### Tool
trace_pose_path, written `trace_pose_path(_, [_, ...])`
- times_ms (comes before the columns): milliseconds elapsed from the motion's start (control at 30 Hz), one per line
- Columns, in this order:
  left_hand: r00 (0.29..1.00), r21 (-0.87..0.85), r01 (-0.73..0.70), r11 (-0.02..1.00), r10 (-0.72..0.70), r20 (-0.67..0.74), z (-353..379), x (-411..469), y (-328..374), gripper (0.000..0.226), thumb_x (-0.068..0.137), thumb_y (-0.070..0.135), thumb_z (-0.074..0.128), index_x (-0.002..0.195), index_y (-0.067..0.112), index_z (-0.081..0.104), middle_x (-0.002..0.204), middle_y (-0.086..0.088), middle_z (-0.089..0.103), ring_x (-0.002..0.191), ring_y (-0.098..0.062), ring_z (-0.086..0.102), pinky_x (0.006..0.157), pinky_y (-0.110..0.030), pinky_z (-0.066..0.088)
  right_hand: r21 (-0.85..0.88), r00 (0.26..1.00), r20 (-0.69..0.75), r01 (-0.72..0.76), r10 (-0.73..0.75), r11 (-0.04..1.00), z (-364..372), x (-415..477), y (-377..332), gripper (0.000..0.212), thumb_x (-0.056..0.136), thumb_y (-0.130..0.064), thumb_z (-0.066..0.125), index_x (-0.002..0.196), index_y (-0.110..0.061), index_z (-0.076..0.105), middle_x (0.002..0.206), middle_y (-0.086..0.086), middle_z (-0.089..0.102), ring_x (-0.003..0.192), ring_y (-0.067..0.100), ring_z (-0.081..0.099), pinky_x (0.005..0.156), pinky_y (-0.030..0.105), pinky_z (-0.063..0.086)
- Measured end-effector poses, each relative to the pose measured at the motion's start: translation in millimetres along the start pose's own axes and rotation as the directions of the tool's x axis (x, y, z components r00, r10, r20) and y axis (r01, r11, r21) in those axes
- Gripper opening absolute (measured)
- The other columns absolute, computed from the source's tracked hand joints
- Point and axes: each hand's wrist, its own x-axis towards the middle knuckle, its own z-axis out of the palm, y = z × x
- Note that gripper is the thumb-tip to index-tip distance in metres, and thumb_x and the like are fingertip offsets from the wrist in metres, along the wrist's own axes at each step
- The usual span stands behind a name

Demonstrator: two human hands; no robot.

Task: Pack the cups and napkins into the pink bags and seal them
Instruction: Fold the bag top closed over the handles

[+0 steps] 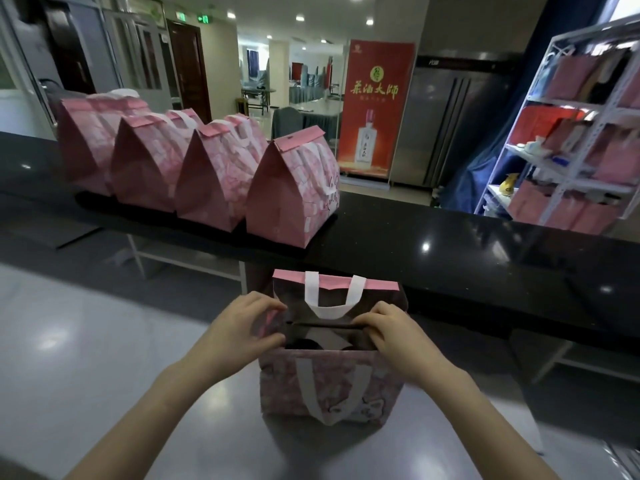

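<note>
— Hands low at six o'clock: left hand (252,323) and right hand (391,332), fingers curled, pinched the mouth of the open pink bag (329,382) on the grey table (104,341).
— Risk?
— Uneven pull might crease the flap; seal would fail.

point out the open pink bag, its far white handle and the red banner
open pink bag (332,382): head view, near patterned wall
far white handle (333,310): head view, bottom of loop
red banner (375,109): head view, middle of panel
</note>
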Motion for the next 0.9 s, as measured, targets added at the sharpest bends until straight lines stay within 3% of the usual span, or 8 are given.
trace_pose_path(233, [1.000, -0.085, 0.010, 0.996, -0.008, 0.020, 2.5, -3.6, 5.6, 0.041, 0.079, 0.041, 0.074, 0.117, 0.033, 0.059, 0.112, 0.023, 0.052, 0.106, 0.003, 0.052, 0.086, -0.008, 0.042, 0.033, 0.998, 0.059, 0.017, -0.019, 0.999, 8.6, 3.5, -6.5, 0.036, 0.096, -0.033, 0.054, 0.132, -0.034, 0.055, 0.123, -0.013, 0.049, 0.112, 0.005, 0.043, 0.097, 0.026, 0.044])
trace_pose_path(333, [0.998, -0.100, -0.010, 0.995, 0.016, 0.056, 6.8, -1.3, 6.9, 0.054, 0.071, 0.047, 0.078, 0.118, 0.039, 0.054, 0.114, 0.028, 0.048, 0.108, 0.006, 0.050, 0.086, -0.008, 0.045, 0.035, 0.998, -0.009, 0.065, -0.065, 0.997, 8.6, 3.0, -6.2, 0.043, 0.093, -0.037, 0.058, 0.135, -0.033, 0.052, 0.135, -0.016, 0.045, 0.121, 0.004, 0.038, 0.101, 0.024, 0.039])
trace_pose_path(467, [0.998, -0.106, -0.030, 0.994, 0.036, 0.052, 11.3, 3.8, 4.0, 0.062, 0.069, 0.032, 0.085, 0.120, 0.041, 0.051, 0.114, 0.031, 0.045, 0.109, 0.012, 0.047, 0.086, -0.003, 0.042, -0.118, 0.982, -0.145, 0.106, -0.123, 0.987, 7.0, 0.0, 1.7, 0.045, 0.096, -0.036, 0.052, 0.140, -0.028, 0.048, 0.151, -0.011, 0.035, 0.138, 0.010, 0.026, 0.113, 0.027, 0.021])
trace_pose_path(567, [0.999, -0.124, -0.032, 0.992, 0.033, 0.004, 14.1, 12.6, 0.1, 0.060, 0.071, 0.018, 0.083, 0.121, 0.037, 0.054, 0.112, 0.022, 0.053, 0.106, 0.011, 0.051, 0.085, -0.003, 0.042, -0.231, 0.975, -0.179, 0.089, -0.132, 0.969, 4.6, 7.6, 8.1, 0.048, 0.098, -0.036, 0.048, 0.145, -0.027, 0.041, 0.158, -0.006, 0.024, 0.146, 0.015, 0.016, 0.116, 0.027, 0.007])
trace_pose_path(700, [0.999, -0.122, -0.030, 0.992, 0.025, -0.045, 17.8, 29.8, -1.1, 0.055, 0.072, 0.013, 0.081, 0.119, 0.031, 0.059, 0.109, 0.014, 0.058, 0.100, 0.005, 0.055, 0.086, -0.009, 0.047, -0.256, 0.991, -0.125, 0.023, -0.056, 0.966, 2.2, 29.1, 15.2, 0.052, 0.099, -0.042, 0.042, 0.149, -0.033, 0.030, 0.160, -0.006, 0.018, 0.148, 0.018, 0.010, 0.119, 0.036, 0.007])
trace_pose_path(900, [0.996, -0.200, -0.007, 0.980, -0.010, -0.085, 25.4, 54.6, -2.4, 0.054, 0.074, 0.009, 0.075, 0.118, 0.035, 0.058, 0.107, 0.018, 0.054, 0.094, 0.005, 0.056, 0.078, -0.008, 0.048, -0.243, 0.998, -0.067, -0.037, 0.022, 0.969, 2.6, 54.3, 21.6, 0.044, 0.100, -0.044, 0.039, 0.143, -0.036, 0.041, 0.157, 0.000, 0.028, 0.146, 0.021, 0.018, 0.118, 0.043, 0.012])
